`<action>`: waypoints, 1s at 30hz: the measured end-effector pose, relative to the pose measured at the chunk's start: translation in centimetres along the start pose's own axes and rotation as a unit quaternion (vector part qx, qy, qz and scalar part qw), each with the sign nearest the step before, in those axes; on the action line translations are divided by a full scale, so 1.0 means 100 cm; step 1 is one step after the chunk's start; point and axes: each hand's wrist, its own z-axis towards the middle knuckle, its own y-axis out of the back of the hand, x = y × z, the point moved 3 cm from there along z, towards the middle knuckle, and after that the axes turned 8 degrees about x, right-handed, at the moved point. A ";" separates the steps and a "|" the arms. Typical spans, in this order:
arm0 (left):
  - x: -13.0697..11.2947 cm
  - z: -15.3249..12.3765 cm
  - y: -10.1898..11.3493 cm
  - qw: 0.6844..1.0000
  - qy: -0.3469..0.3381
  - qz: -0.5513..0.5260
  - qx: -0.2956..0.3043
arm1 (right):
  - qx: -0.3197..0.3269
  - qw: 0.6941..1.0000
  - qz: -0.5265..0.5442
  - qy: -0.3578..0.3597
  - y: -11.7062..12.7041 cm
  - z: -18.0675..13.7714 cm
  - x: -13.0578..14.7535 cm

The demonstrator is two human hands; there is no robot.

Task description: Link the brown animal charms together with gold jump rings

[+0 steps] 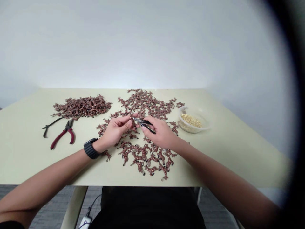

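My right hand (159, 131) is wrapped round the black handles of a small pair of pliers (141, 121), whose metal jaws point left. At the jaw tips my left hand (116, 128) is closed, thumb against fingers, on a small brown figurine that is mostly hidden by the fingers. A dark watch is on my left wrist. Beneath and around both hands lie many loose brown animal-shaped figurines (152, 159), with a glint of metal on some. The exact contact between jaws and figurine is too small to make out.
A dense heap of brown figurines (83, 107) sits at the back left. Before it lie red-handled pliers (62, 136) and a black tool (49, 128). At right stands a clear plastic bowl (205, 127) holding small gold pieces (191, 121). The pale table (228, 152) meets a white wall behind.
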 end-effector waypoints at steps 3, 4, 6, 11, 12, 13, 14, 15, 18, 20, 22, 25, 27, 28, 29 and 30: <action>-0.001 0.000 0.000 1.000 -0.004 -0.005 0.005 | 0.006 1.000 0.008 0.008 0.001 0.000 0.000; -0.001 0.000 -0.001 1.000 -0.004 -0.005 0.007 | 0.005 1.000 0.010 0.009 0.001 0.000 0.000; -0.001 0.000 -0.001 1.000 -0.005 -0.002 0.011 | 0.006 1.000 0.014 0.008 0.002 0.000 0.000; -0.005 -0.001 0.000 1.000 -0.016 0.026 0.000 | 0.027 0.998 0.059 -0.025 0.001 -0.001 0.003; -0.006 -0.001 0.000 0.999 -0.020 0.035 -0.005 | 0.035 0.995 0.082 -0.036 0.001 -0.001 0.003; -0.007 -0.001 0.000 0.999 -0.023 0.045 -0.009 | 0.046 0.992 0.112 -0.046 0.000 -0.001 0.004; -0.009 -0.001 0.000 0.998 -0.026 0.054 -0.013 | 0.056 0.986 0.145 -0.057 -0.001 -0.001 0.004; -0.010 -0.001 0.000 0.998 -0.028 0.062 -0.016 | 0.068 0.979 0.179 -0.069 -0.002 -0.001 0.003; -0.011 -0.001 0.000 0.997 -0.029 0.076 -0.019 | 0.109 0.951 0.269 -0.111 -0.006 -0.002 0.000; -0.010 -0.001 0.000 0.996 -0.027 0.080 -0.017 | 0.128 0.935 0.305 -0.131 -0.008 -0.003 -0.003; -0.009 -0.001 0.000 0.996 -0.024 0.086 -0.014 | 0.133 0.927 0.321 -0.141 -0.009 -0.004 -0.005; -0.007 0.000 0.000 0.995 -0.020 0.093 -0.017 | 0.129 0.927 0.318 -0.149 -0.008 -0.003 -0.006; -0.006 0.000 0.000 0.995 -0.014 0.098 -0.016 | 0.119 0.934 0.304 -0.146 -0.006 -0.002 -0.005; -0.006 0.000 0.000 0.995 -0.009 0.098 -0.016 | 0.111 0.939 0.295 -0.141 -0.004 -0.002 -0.005; -0.005 0.001 0.000 0.995 -0.004 0.098 -0.019 | 0.102 0.944 0.283 -0.136 -0.003 -0.001 -0.005; -0.005 0.001 0.002 0.995 0.001 0.099 -0.025 | 0.091 0.951 0.266 -0.131 -0.001 -0.001 -0.006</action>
